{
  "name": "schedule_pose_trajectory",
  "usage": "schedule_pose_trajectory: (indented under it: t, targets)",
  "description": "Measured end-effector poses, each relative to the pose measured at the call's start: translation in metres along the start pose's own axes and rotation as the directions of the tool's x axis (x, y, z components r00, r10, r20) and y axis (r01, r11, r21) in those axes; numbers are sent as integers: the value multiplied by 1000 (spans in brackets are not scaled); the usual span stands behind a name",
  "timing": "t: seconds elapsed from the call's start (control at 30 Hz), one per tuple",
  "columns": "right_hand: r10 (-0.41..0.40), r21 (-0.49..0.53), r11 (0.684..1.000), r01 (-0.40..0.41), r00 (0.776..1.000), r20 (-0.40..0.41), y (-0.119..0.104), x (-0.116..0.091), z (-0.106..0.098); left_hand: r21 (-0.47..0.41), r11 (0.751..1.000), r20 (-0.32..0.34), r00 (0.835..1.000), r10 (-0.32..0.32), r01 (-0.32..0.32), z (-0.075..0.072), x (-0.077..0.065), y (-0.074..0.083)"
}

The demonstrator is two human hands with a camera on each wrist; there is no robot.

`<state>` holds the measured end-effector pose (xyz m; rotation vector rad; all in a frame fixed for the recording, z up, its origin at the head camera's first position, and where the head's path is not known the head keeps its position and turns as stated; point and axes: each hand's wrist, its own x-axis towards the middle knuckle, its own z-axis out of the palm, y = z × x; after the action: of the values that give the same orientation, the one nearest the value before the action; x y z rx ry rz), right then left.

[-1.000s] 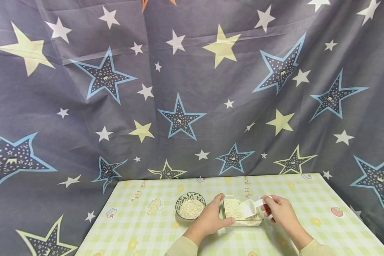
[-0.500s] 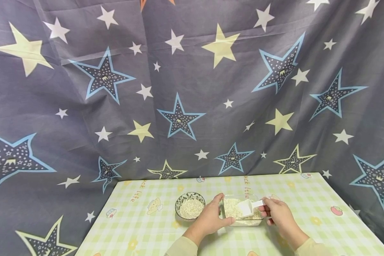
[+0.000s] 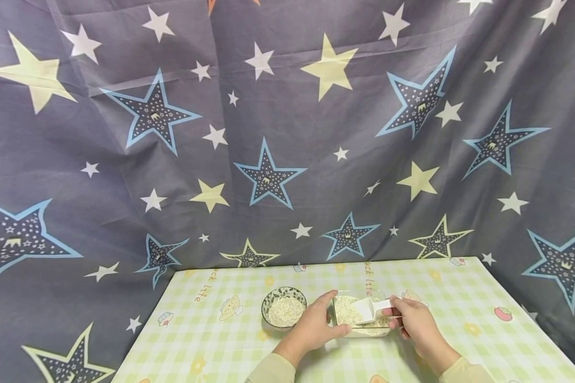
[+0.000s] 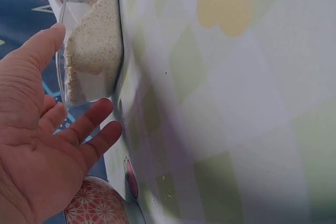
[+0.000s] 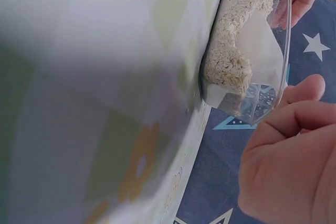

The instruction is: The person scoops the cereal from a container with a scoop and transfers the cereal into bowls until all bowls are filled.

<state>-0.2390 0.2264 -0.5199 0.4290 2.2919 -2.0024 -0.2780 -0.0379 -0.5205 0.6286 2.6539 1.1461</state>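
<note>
A clear rectangular glass container [image 3: 370, 333] holds pale oat flakes [image 5: 224, 61]. Around its left end my left hand [image 3: 316, 325] is spread: the thumb touches the near rim, and the fingers stay fairly straight beside the end wall. My right hand [image 3: 418, 323] pinches the handle of a white scoop [image 3: 366, 309] between thumb and fingers. The scoop lies inside the container with its bowl among the oats, which partly hide it. Left of the container stands a round bowl [image 3: 284, 292], leaf-patterned inside and red-patterned outside [image 4: 97, 203], with more oats in it.
The table [image 3: 220, 340] wears a green-and-white checked cloth with cartoon prints. Behind it hangs a dark curtain [image 3: 287, 229] with stars. A few tiny crumbs [image 4: 168, 195] lie on the cloth near the bowl.
The scoop has slid slightly left through the oats, and the right hand has moved with it. My left hand, the container and the bowl stay in place.
</note>
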Motion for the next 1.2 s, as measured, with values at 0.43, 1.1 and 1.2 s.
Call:
schedule_pose_trajectory:
  t: [0.43,1.1,1.2]
  targets:
    - [-19,-9,1000,20,1000,18,-1,-5,3,6,1000,-4,1000,3,-3,0,0,0]
    - [116,570,805,-165,986,121,7,3,-28,0,1000,8,1000,19,-19,-1,-1,2]
    - [114,666,720,-194,980,162,7,4,-33,-8,1000,9,1000,20,-20,-1,-1,2]
